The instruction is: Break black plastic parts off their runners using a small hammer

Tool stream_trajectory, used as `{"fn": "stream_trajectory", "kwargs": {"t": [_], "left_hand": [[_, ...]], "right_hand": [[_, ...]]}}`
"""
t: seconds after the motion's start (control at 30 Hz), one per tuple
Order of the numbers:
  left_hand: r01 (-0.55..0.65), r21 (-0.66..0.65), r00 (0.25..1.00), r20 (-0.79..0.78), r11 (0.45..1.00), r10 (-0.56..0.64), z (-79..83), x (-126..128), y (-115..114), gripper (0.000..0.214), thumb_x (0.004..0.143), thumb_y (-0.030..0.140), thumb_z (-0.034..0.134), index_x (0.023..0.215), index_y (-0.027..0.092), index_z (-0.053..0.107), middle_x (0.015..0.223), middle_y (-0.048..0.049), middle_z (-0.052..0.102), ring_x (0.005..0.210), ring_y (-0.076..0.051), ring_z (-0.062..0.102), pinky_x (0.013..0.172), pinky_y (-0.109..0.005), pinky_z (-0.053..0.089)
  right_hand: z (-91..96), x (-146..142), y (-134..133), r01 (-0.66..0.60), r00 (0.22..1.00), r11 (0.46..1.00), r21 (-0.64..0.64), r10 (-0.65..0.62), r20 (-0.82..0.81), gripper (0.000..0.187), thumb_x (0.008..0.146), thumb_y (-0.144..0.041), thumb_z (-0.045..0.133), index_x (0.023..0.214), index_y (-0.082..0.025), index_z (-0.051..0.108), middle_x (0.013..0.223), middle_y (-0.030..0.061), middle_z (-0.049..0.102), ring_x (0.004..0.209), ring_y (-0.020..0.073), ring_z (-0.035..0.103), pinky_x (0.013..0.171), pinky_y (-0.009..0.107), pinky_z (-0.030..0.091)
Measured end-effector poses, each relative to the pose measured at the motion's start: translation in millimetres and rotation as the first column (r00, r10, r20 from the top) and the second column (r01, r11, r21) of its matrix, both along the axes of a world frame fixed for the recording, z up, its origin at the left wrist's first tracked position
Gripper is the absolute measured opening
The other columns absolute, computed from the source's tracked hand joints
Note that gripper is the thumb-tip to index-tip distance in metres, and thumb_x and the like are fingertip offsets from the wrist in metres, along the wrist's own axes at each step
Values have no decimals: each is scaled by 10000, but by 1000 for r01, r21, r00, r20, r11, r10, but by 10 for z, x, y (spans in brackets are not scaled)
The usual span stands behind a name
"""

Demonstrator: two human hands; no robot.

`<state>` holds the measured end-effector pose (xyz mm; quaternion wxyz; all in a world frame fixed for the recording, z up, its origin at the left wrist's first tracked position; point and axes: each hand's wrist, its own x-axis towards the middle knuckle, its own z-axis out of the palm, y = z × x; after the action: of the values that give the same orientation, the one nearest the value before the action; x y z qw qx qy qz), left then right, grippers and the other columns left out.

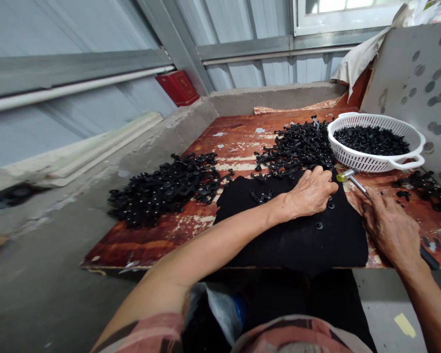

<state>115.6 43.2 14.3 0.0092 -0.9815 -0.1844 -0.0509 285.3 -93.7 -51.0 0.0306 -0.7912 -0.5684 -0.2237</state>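
Observation:
My right hand (pixel 393 228) is wrapped round a small hammer (pixel 359 188). Its head, with one yellow face, points left, and the dark handle end shows behind my wrist. On a black mat (pixel 279 240), my left hand (pixel 314 191) rests with its fingers curled down and pressed together; whatever they hold is hidden. Small round black pieces (pixel 319 225) lie on the mat just below those fingers. To the left of the hand sits a jointed black part (pixel 260 197). Beyond the mat's far edge is a heap of similar black parts (pixel 301 142).
A white plastic basket (pixel 375 163) of small black pieces stands at the back right. Another pile of black parts (pixel 165 189) covers the left side of the worn red table (pixel 132 245). More loose pieces (pixel 426 189) lie at the right, by a spotted grey panel (pixel 407 83).

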Motion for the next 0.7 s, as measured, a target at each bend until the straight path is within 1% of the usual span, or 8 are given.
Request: {"fn": "stream_trajectory", "kwargs": {"t": [0.1, 0.2, 0.27, 0.37, 0.43, 0.5, 0.63, 0.7], "left_hand": [[9, -3, 1000, -17, 1000, -9, -36, 43, 28, 184, 905, 164, 450, 916, 188, 632, 1030, -72, 561, 979, -231, 445, 774, -362, 393], [20, -48, 999, 43, 999, -17, -51, 17, 65, 175, 907, 155, 445, 895, 177, 619, 1030, -72, 566, 963, -218, 447, 785, -351, 400], [15, -75, 993, 122, 997, -6, -32, -63, 107, 168, 905, 149, 449, 876, 169, 613, 1037, -73, 569, 961, -207, 454, 821, -349, 405], [-29, -75, 977, 209, 997, 44, 13, -281, 205, 149, 901, 162, 470, 856, 161, 613, 1018, -79, 568, 960, -207, 464, 862, -358, 409], [-64, -54, 975, 210, 997, 74, 17, -441, 269, 149, 898, 172, 477, 842, 160, 615, 995, -81, 564, 944, -210, 464, 863, -366, 412], [-87, -37, 979, 184, 996, 93, -13, -560, 301, 151, 891, 170, 479, 831, 164, 618, 988, -77, 560, 927, -208, 460, 864, -367, 411], [-132, -34, 982, 133, 991, 135, -99, -623, 255, 163, 902, 175, 467, 828, 176, 613, 1024, -65, 556, 951, -208, 452, 892, -366, 406], [-143, -54, 977, 153, 988, 150, -105, -640, 235, 124, 903, 190, 490, 867, 180, 608, 1040, -64, 552, 973, -213, 452, 912, -374, 406]], "right_hand": [[3, 0, -8, 0, 1000, 1000, -4, 0, -6, 386, 1013, -316, 393, 1375, -193, 445, 976, 101, 618, 755, 225, 617, 508, 299, 274], [7, 3, -14, -3, 1000, 1000, -11, 3, -17, 400, 1016, -322, 381, 1393, -195, 428, 979, 100, 615, 760, 229, 617, 517, 300, 284], [8, 6, -14, -7, 1000, 1000, -16, 7, -23, 406, 1019, -327, 369, 1398, -193, 420, 972, 100, 614, 763, 231, 614, 521, 300, 288], [19, 3, -18, -10, 999, 1000, -19, 9, -33, 413, 1023, -342, 351, 1403, -192, 415, 952, 99, 613, 762, 230, 608, 524, 298, 287], [41, -10, -27, 0, 999, 1000, -24, -1, -37, 417, 1027, -353, 332, 1401, -191, 419, 939, 98, 611, 756, 231, 608, 524, 303, 283], [73, -27, -40, 8, 999, 999, -41, -10, -36, 420, 1032, -359, 305, 1396, -189, 427, 948, 103, 611, 749, 232, 611, 526, 312, 283], [117, -45, -58, 8, 1000, 998, -57, -9, -18, 429, 1037, -362, 272, 1389, -181, 437, 973, 110, 612, 775, 236, 622, 531, 323, 295], [111, -37, -58, 12, 1000, 999, -49, -12, -4, 429, 1035, -371, 282, 1385, -182, 443, 975, 104, 613, 779, 234, 623, 530, 323, 300]]}}
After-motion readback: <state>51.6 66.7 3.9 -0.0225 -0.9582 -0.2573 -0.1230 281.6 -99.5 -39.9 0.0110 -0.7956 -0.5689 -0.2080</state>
